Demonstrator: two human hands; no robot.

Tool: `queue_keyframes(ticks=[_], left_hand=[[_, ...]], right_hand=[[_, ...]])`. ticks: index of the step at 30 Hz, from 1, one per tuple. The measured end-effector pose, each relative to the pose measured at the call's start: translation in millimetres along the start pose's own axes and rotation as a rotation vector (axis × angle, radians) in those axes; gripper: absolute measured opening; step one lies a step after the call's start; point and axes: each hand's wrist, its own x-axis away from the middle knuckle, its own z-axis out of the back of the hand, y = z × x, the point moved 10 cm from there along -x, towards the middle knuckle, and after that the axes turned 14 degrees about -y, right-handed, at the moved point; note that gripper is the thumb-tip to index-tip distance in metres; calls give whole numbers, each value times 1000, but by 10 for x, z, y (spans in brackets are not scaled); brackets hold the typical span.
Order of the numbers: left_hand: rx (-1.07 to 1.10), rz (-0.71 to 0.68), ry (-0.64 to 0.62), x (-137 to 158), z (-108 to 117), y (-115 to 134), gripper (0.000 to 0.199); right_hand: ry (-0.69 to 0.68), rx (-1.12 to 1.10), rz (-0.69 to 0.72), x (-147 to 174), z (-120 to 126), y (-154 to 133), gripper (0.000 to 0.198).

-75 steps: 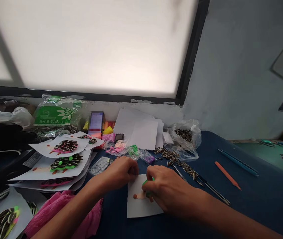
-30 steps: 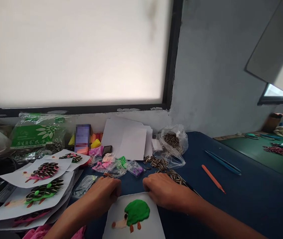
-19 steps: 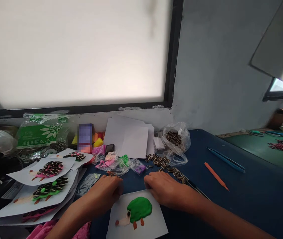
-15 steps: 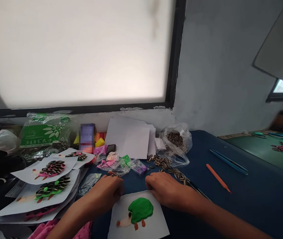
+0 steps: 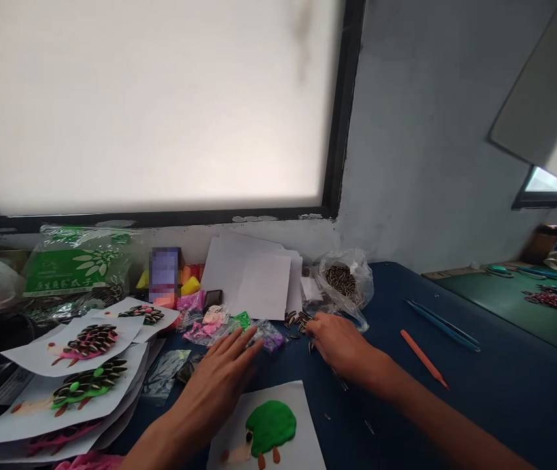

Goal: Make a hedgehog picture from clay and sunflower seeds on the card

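Note:
My left hand (image 5: 227, 369), fingers stretched out and holding nothing, hovers just above the left edge of a white card (image 5: 302, 431). On this card is a flat green clay hedgehog (image 5: 272, 427) with a pale snout, dark eye and brown feet. My right hand (image 5: 336, 339) reaches past the card's upper right corner, its fingers curled down among striped sunflower seeds (image 5: 292, 320). Whatever lies between those fingertips is hidden. A few small slivers lie on the blue table below my right wrist.
Finished hedgehog cards (image 5: 90, 343) are stacked at left. Clay packets (image 5: 269, 336), blank paper (image 5: 263, 281) and a bag of seeds (image 5: 342, 281) stand along the wall. An orange stick-like tool (image 5: 422, 358) and blue tweezers (image 5: 442, 326) lie at right.
My left hand has uncurled and its fingers now reach forward. The right hand has left the card and moved up onto the seeds. The view has shifted slightly.

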Motion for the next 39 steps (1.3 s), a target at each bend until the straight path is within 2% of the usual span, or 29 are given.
queue_keyframes(ticks=[3,7,10,15,19,23,27,30,35,39], left_hand=[[-54,-54,-24,3,-130,-16,43],[-87,6,-30,8,-212,-194,40],[-142,15,4,13,-210,-216,40],[-201,-20,159,57,-39,-77,39],[-42,-15,240,99,157,-27,32],[192,74,148,79,167,-128,28],[342,110,40,58,71,-192,28],[352,96,16,46,64,-172,27],[392,78,6,35,130,-105,25],[435,95,-28,70,121,-84,23]], right_hand=[[37,-10,19,-51,3,4,20],[85,-9,80,-132,-21,-147,18],[100,1,97,-216,-55,-243,17],[108,10,106,-312,-93,-316,25],[109,-34,125,-246,-47,-362,21],[97,-168,225,-99,58,-473,16],[3,-570,485,18,54,-683,20],[-31,-740,600,62,-9,-817,24],[-35,-881,571,31,-145,-875,16],[-24,-875,564,34,-177,-887,17]])
